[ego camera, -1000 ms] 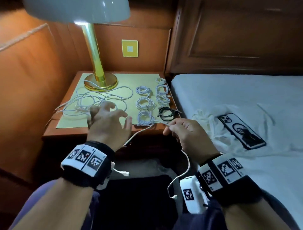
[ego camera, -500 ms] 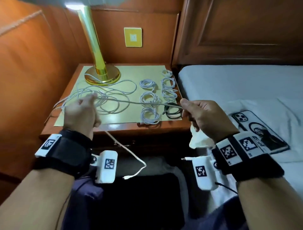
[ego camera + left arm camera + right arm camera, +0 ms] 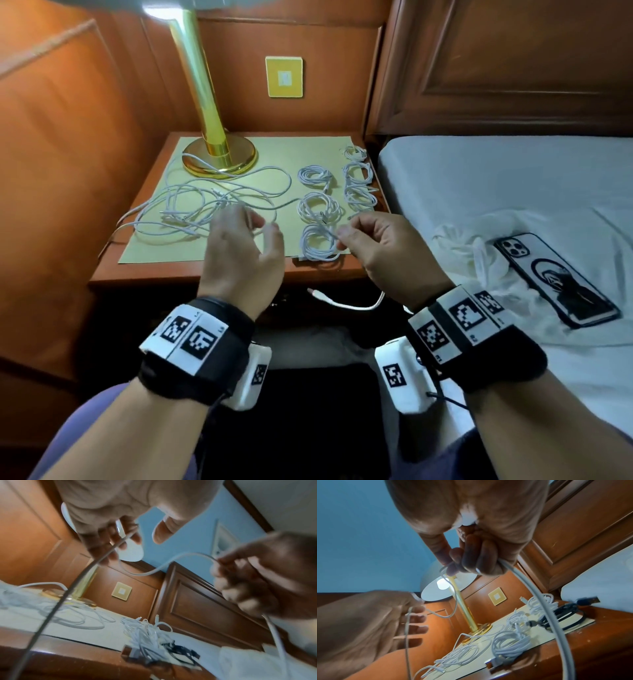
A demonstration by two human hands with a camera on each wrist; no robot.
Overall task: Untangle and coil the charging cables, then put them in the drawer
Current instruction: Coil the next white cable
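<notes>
Above nightstand (image 3: 191,274) front edge: my right hand (image 3: 383,253) pinches white cable (image 3: 164,566) between thumb and forefinger, other fingers curled. My left hand (image 3: 239,253) fingers spread and loose, same cable running across them. Cable's plug end hangs below. Tangled cables (image 3: 205,209) lie left on mat, coiled cables (image 3: 320,209) right.

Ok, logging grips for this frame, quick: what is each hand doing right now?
Left hand: fingers loosely spread, the white cable running across them, not gripped.
Right hand: fingers curled, pinching the same white cable.
</notes>
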